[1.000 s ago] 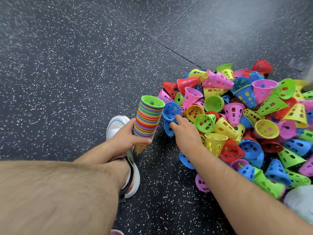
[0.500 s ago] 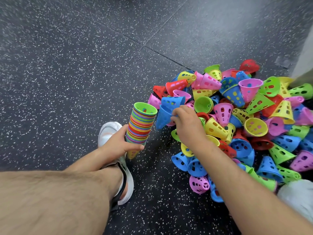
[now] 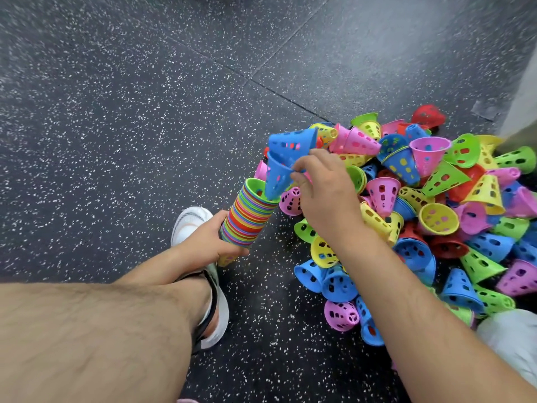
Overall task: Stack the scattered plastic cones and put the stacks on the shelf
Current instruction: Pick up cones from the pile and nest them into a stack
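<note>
Item 1, left hand point(image 3: 209, 239): I logged it wrapped round the lower part of the tall stack of nested multicoloured plastic cones point(image 3: 250, 216). The stack was held leaning above the floor, green mouth upward, just beside the left edge of the heap.

Item 2, right hand point(image 3: 322, 193): its fingers were pinched on two blue perforated plastic cones point(image 3: 280, 170). The lower one's tip was just inside the stack's mouth and the upper one lay askew across it.

Item 3, heap of loose perforated plastic cones point(image 3: 436, 216): pink, yellow, green, blue and red, jumbled against one another on the floor's right side.

Risks, as I judged them:
- The blue pair did not look squarely nested, so the upper cone could slip off, or the lower could jam crooked in the mouth.
- The stack was gripped low and leaning, so a push at its top could lever it out of the grip or split it.
- The right forearm crossed above the heap's near edge and could knock cones further out.

Surface: dark rubber floor with white specks point(image 3: 116, 126), with a seam running diagonally across it.

Room:
- A white trainer point(image 3: 189, 222) was planted beside the left hand.
- A pale upright surface point(image 3: 520, 106) stood at the top right corner. I could not identify it.
- No shelf was in view.
</note>
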{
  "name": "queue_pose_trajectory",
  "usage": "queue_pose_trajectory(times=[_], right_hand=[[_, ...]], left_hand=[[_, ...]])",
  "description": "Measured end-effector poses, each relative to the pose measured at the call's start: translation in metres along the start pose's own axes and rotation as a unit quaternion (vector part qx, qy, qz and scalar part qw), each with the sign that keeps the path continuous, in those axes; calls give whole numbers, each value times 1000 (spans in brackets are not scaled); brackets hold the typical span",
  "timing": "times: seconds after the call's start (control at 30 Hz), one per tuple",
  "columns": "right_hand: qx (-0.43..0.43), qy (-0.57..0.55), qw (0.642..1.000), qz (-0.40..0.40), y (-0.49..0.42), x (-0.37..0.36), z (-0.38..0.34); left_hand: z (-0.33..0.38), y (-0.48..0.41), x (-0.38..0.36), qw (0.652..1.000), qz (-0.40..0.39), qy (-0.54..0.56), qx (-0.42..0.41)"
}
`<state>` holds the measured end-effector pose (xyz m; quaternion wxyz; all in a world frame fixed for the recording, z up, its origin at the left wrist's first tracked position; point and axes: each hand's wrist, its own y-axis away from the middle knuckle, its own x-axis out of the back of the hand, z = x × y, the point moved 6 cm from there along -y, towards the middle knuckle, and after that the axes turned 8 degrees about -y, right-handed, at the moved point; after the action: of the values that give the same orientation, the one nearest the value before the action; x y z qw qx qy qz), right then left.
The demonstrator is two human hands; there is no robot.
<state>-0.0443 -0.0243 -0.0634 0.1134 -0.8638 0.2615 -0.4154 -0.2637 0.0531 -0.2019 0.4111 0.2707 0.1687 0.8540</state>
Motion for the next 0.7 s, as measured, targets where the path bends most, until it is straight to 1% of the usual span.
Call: queue_pose_trajectory(times=[0.1, 0.2, 0.27, 0.37, 0.43, 0.5, 0.53, 0.6, 0.7], right_hand=[[24, -2, 998, -66, 14, -22, -7], [18, -30, 993, -112, 28, -38, -9], [14, -48, 994, -98, 28, -38, -9], [6, -60, 998, -30, 19, -22, -6], [-28, -73, 997, -4, 12, -9, -1], [-71, -96, 993, 2, 6, -1, 4], [-77, -100, 992, 4, 4, 1, 4], [-61, -77, 995, 2, 2, 3, 3], [-10, -20, 1000, -8, 7, 0, -2]], left_hand=[[0, 1, -1, 1000, -2, 8, 5], [-1, 0, -2, 1000, -12, 13, 8], [-1, -1, -2, 1000, -13, 13, 8], [0, 0, -2, 1000, -16, 16, 8], [1, 0, -2, 1000, -24, 11, 12], [0, 0, -3, 1000, -27, 4, 15], [0, 0, -3, 1000, -26, 3, 16], [1, 0, -3, 999, -27, 8, 16], [2, 1, -3, 999, -25, 14, 19]])
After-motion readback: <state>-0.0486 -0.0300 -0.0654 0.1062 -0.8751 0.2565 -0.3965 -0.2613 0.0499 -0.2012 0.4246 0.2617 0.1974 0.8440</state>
